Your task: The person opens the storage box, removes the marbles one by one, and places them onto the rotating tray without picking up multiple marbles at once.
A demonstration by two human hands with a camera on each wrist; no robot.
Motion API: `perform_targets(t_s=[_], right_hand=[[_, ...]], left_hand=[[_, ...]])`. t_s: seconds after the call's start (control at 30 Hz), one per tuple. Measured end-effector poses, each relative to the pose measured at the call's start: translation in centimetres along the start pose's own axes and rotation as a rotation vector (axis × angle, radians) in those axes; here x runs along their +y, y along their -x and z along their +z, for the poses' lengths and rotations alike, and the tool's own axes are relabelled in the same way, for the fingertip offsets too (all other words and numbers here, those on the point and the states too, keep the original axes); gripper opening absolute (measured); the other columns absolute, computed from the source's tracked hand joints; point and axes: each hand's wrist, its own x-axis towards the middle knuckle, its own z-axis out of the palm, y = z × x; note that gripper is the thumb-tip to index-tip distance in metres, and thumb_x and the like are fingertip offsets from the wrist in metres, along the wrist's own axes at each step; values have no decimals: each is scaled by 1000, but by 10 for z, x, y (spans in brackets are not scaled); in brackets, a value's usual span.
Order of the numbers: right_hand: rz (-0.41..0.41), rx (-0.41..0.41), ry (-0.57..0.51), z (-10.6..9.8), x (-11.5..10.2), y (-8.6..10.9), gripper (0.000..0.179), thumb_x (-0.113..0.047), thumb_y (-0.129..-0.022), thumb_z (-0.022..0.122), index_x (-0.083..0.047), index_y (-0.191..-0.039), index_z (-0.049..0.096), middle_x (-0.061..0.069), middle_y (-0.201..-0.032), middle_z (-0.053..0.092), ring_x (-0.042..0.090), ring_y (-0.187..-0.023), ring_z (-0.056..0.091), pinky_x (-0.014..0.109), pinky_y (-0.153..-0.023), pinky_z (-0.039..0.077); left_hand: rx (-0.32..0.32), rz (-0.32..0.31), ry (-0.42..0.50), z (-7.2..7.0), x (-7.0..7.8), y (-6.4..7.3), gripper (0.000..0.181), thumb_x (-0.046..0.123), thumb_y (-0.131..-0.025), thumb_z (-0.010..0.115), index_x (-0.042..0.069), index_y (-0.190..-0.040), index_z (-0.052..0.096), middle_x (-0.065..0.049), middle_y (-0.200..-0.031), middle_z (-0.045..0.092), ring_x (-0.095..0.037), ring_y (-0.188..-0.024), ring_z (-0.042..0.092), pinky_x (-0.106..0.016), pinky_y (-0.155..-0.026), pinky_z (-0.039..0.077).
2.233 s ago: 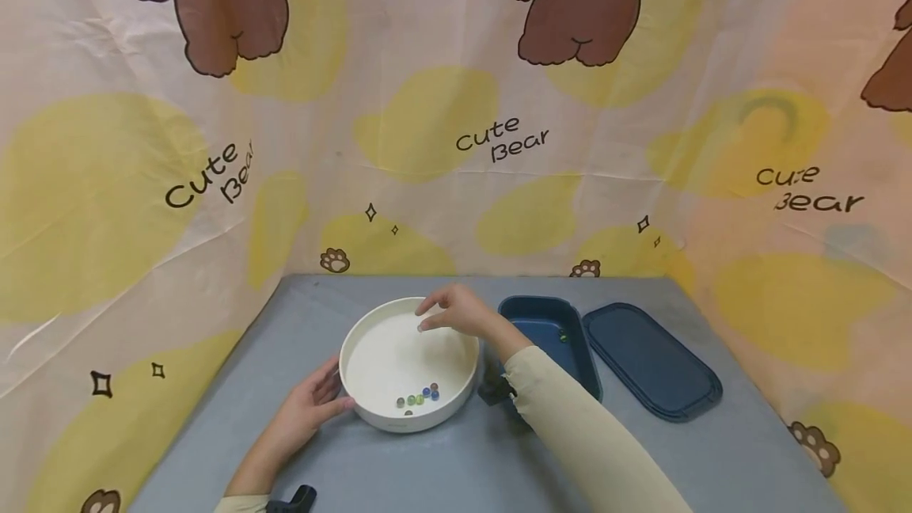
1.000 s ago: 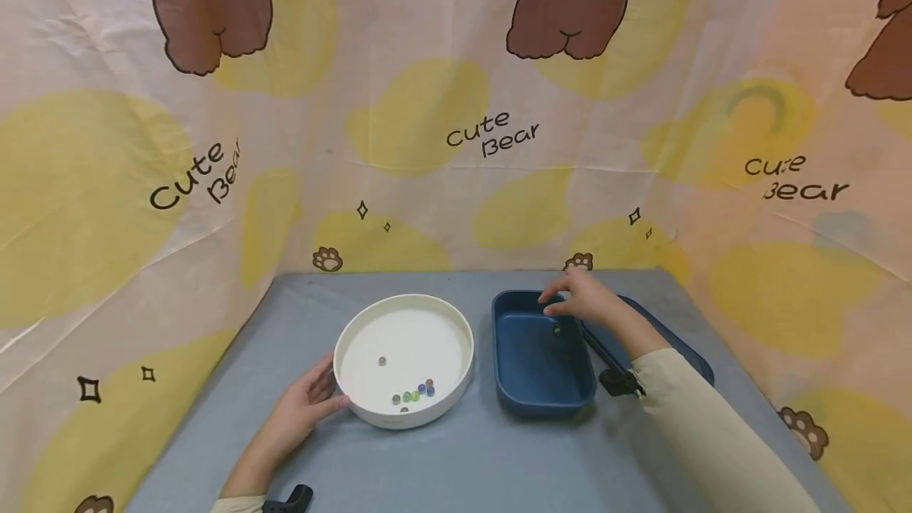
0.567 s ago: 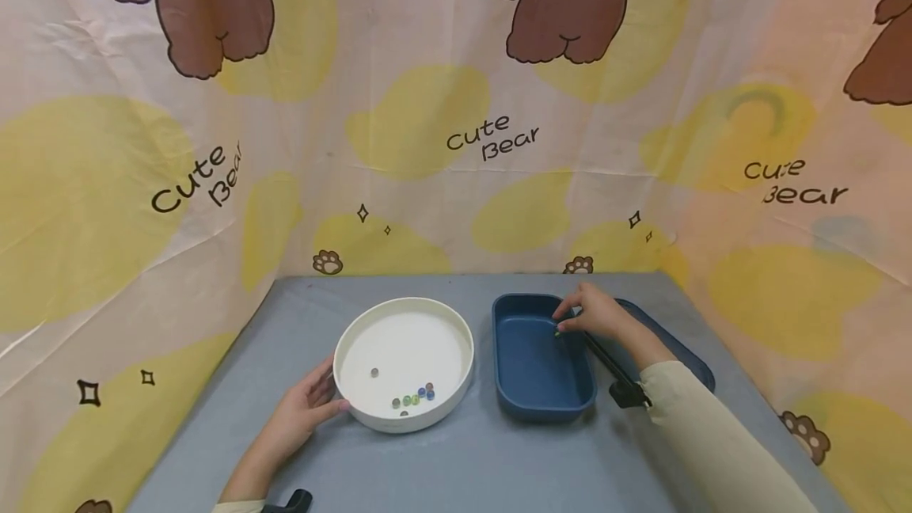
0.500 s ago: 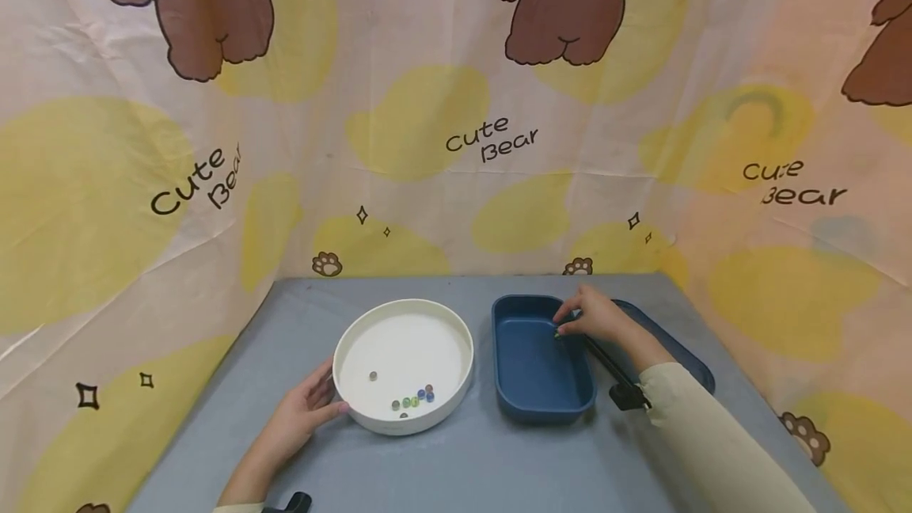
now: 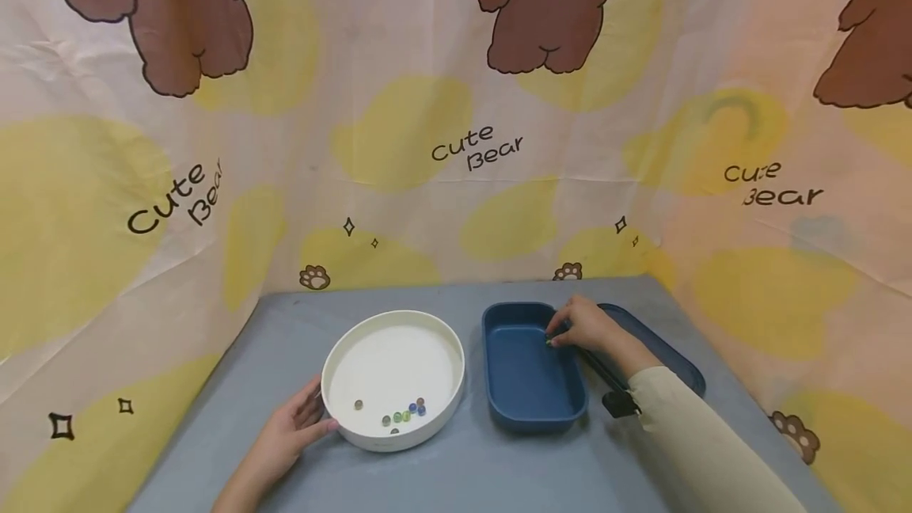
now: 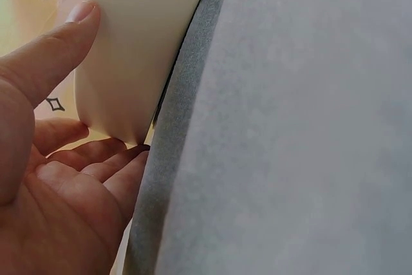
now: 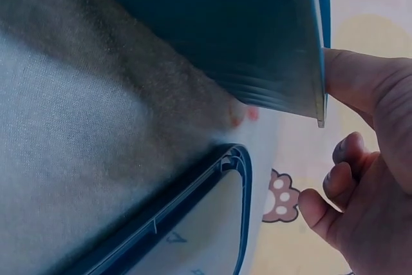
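In the head view a round white tray (image 5: 395,359) stands on the table, with several glass marbles (image 5: 406,416) near its front and one brownish marble (image 5: 359,404) apart at the left. My left hand (image 5: 288,426) rests against the tray's left outer wall, thumb and fingers spread along it. Over the blue box (image 5: 530,382) my right hand (image 5: 587,331) reaches past the right wall and pinches a small green marble (image 5: 549,342), mostly covered by the fingertips. In the right wrist view the box wall (image 7: 257,43) hides those fingertips; the other fingers curl outside.
Right of the box lies its dark blue lid (image 5: 666,351), partly beneath my right forearm. The grey tablecloth (image 5: 456,473) stretches in front. A printed bear curtain (image 5: 399,204) closes off the back and sides.
My right hand has gone from above the white tray to the blue box and pinched the green marble there. The brownish marble appeared in the tray and rolled frontward. The left hand stays.
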Motion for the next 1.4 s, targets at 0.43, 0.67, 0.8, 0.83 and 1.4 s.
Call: perform_targets(t_s=[0.43,0.67,0.8,0.83,1.4], right_hand=[[17,-48,4,10,2,-10,13,-25,-86,84,-21,-98,82,7,-113,64,30,-110,54,53,-93,52],[53,-50,60,15,-2,-12,12,-24,-84,86,-22,-95,81,9,-111,61,29,-105,54,52,-90,53],[91,-53,60,16,-4,-11,12,-23,-84,86,-22,-95,81,11,-113,62,34,-113,54,55,-98,52],[103,-58,58,16,-4,-10,12,-23,-84,86,-21,-95,81,11,-114,63,35,-115,53,56,-100,51],[243,-85,30,25,-11,-15,11,-12,-88,80,-14,-99,80,26,-124,55,42,-113,56,56,-91,55]], left_hand=[[27,-49,8,4,1,1,103,19,-85,85,2,-163,20,-22,-168,21,-39,-153,26,-40,-118,35],[27,-55,-5,2,4,5,102,20,-85,85,3,-163,20,-21,-169,20,-38,-153,26,-40,-118,34],[24,-48,-14,2,5,4,102,21,-86,85,5,-163,20,-21,-168,21,-38,-153,27,-39,-118,36],[24,-44,-16,2,5,4,102,22,-86,85,5,-163,20,-22,-168,22,-38,-152,28,-39,-118,36],[32,-51,-29,1,5,2,104,25,-84,86,5,-163,22,-21,-168,23,-39,-153,28,-39,-118,36]])
